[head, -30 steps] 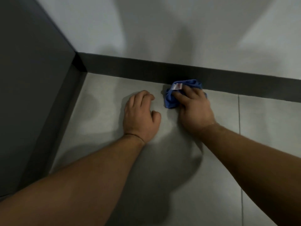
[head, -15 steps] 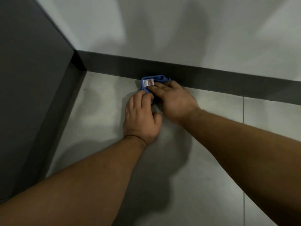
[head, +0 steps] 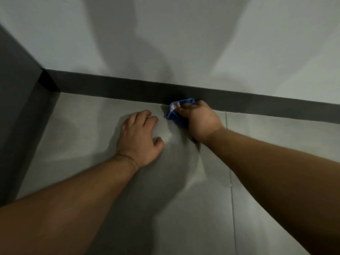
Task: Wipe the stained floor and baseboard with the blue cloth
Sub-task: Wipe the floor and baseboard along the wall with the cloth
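A crumpled blue cloth (head: 173, 113) with a small white tag lies on the grey tiled floor (head: 88, 126), pushed up against the foot of the dark baseboard (head: 114, 87). My right hand (head: 199, 119) presses down on the cloth and covers most of it; only its left and top edges show. My left hand (head: 138, 138) rests flat on the floor just to the left, fingers spread, holding nothing. No stain can be made out on the floor or the baseboard.
A dark panel (head: 16, 111) stands along the left and meets the baseboard at the corner. The pale wall (head: 184, 43) rises above the baseboard. A grout line (head: 230, 177) runs down the floor under my right forearm.
My right hand has slid the cloth to the right along the foot of the baseboard, away from my left hand. My left hand stays planted on the floor.
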`<state>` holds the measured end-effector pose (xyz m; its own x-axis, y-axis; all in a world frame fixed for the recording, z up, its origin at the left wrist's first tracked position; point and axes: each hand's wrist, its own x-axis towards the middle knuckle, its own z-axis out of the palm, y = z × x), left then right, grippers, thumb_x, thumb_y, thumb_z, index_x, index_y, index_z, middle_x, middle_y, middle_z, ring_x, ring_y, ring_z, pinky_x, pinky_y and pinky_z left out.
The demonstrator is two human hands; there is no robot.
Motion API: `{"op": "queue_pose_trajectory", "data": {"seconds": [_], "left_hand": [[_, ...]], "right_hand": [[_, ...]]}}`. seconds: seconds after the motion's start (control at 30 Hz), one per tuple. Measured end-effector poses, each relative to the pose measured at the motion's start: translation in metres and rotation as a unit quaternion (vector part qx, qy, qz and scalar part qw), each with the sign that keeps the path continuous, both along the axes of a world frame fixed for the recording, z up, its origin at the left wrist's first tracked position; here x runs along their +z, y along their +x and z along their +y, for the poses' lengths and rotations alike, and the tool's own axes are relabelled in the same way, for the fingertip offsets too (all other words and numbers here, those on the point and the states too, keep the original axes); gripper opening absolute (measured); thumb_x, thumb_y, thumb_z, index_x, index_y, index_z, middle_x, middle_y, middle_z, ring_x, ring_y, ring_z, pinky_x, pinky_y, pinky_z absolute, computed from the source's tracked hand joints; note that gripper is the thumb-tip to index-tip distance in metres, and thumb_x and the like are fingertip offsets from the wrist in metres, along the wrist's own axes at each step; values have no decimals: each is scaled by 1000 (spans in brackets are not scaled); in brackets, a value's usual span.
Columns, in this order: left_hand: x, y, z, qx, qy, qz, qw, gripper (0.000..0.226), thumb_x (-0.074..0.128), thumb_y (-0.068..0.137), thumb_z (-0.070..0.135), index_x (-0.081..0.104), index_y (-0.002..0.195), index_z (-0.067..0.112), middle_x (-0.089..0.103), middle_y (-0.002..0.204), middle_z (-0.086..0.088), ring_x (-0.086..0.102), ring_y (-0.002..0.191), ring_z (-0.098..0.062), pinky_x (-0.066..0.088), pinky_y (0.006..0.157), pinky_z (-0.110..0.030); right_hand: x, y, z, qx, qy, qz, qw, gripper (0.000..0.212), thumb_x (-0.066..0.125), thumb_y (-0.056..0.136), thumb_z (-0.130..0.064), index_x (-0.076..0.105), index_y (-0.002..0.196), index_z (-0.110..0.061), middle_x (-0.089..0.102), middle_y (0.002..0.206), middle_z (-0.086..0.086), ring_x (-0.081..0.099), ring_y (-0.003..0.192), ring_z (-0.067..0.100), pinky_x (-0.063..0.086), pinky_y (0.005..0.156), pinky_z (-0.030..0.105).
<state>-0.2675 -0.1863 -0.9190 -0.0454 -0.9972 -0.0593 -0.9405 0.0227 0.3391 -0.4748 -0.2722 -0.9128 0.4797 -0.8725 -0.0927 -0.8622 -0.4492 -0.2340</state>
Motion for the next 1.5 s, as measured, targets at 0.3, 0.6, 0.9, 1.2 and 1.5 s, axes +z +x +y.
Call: {"op": "queue_pose_trajectory", "data": {"seconds": [0.3,0.6,0.9,1.2,1.5], "left_hand": [[5,-31,-3,-13,67,-24,997,86,62,78,62,39,152,26,31,160,-5,28,146,-31,27,123,-47],[13,-37,-11,7,94,-16,995,76,69,76,56,50,142,23,41,150,-5,36,137,-32,36,117,-47],[22,-45,-17,151,58,205,965,23,59,96,41,67,102,19,68,93,-1,65,86,-24,51,67,-34],[37,-70,-44,123,205,142,961,27,65,95,16,66,120,6,69,122,-16,66,112,-34,55,92,-39],[24,-45,-45,211,80,244,943,32,72,89,21,48,111,18,58,99,1,59,86,-21,42,70,-31]], "right_hand": [[41,-60,4,89,-149,131,976,44,47,97,-18,60,138,-9,57,145,8,52,117,42,49,91,50],[35,-103,32,-87,-60,22,994,55,70,87,-10,59,140,-19,59,143,5,51,126,34,40,107,40],[17,-61,72,-225,-32,-111,967,35,55,98,-30,62,130,-19,64,128,5,54,119,28,43,99,36],[14,-46,47,-364,127,-19,923,24,66,91,-26,59,111,-14,59,104,9,62,94,30,52,76,37],[14,-34,46,-343,48,-204,916,32,74,86,-28,54,111,-20,64,97,0,62,92,24,47,76,31]]}}
